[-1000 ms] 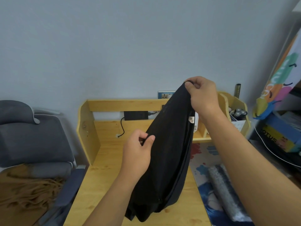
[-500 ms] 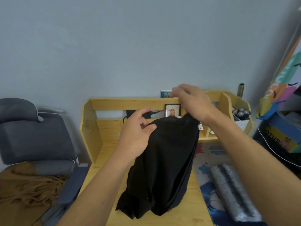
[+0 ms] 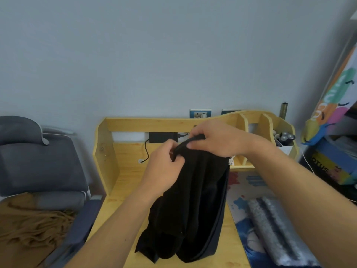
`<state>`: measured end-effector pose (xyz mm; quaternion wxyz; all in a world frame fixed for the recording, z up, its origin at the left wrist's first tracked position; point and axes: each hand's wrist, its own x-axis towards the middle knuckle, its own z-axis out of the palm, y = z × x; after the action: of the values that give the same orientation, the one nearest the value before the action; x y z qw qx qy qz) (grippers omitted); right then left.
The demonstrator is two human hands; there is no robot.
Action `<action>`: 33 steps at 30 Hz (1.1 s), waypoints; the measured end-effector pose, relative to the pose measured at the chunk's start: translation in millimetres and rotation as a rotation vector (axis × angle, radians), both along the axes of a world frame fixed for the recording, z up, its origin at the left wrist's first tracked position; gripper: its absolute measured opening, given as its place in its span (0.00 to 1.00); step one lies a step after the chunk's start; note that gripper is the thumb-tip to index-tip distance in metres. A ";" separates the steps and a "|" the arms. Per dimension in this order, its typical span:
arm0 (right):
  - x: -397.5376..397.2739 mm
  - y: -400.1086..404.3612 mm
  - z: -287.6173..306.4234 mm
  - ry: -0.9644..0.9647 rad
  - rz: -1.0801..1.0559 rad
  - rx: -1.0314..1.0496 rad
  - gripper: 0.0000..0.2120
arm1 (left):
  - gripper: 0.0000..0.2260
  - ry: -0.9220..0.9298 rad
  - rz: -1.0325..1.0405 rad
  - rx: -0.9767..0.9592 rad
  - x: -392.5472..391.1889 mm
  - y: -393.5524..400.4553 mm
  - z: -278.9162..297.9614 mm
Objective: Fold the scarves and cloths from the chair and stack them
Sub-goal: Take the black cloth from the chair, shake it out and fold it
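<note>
We have both hands up over the wooden desk (image 3: 123, 182), close together at the top edge of the black cloth (image 3: 193, 200). Left hand (image 3: 164, 167) has fingers curled, pinching the cloth's upper edge; right hand (image 3: 216, 140) just beside it, fingers curled around the same bunched edge, thumb on the near side. The two hands nearly touch.

Cloth hangs down from that grip in a doubled-over drape; its lower end rests on the desk top near the front edge, a loose flap spilling toward the front-left of the desk.

Left of the desk: grey chair (image 3: 38, 161), with a brown fringed scarf (image 3: 32, 227) lying on its seat. On the right part of the desk: a blue patterned mat (image 3: 245, 190), and on it a folded grey cloth (image 3: 276, 229), well apart from the black one. Desk's back panel carries a black adapter (image 3: 163, 137) with a cable running down. Right-end desk compartment holds some small grey items, too small to identify.
</note>
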<state>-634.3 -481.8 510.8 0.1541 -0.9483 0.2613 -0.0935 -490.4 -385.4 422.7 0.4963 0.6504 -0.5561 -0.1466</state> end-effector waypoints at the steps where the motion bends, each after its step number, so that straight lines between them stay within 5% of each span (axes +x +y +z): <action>1: -0.2 0.3 -0.3 0.032 0.014 -0.008 0.09 | 0.08 0.059 -0.027 0.013 -0.9 0.4 -3.9; 3: -2.2 -1.8 -0.7 0.053 0.018 -0.025 0.07 | 0.05 0.290 -0.149 0.005 -1.3 5.1 -11.6; 6: -9.6 -9.0 -1.1 -0.082 -0.027 -0.096 0.07 | 0.15 0.523 -0.330 0.012 -2.7 16.5 -27.5; 12: -28.4 -14.3 -9.8 -0.440 -0.041 0.112 0.08 | 0.25 0.160 -0.018 0.098 -12.1 18.1 -76.1; 19: -37.3 -19.3 -13.1 -0.407 -0.068 0.176 0.09 | 0.15 0.079 0.108 -0.194 -29.0 1.5 -56.8; 23: -37.6 -13.9 -10.3 -0.357 -0.127 0.140 0.06 | 0.28 -0.056 0.066 -0.264 -27.8 -3.1 -36.1; 28: -31.1 -1.7 -9.7 -0.303 -0.122 0.106 0.05 | 0.22 -0.052 0.050 -0.130 -29.4 -2.1 -23.4; 33: -52.6 -4.0 -8.1 -0.465 -0.203 0.226 0.06 | 0.13 -0.011 0.006 0.271 27.7 12.9 -46.2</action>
<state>-686.9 -485.8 502.8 0.3045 -0.8471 0.3212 -0.2941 -462.7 -372.4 376.5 0.4013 0.7138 -0.5319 -0.2153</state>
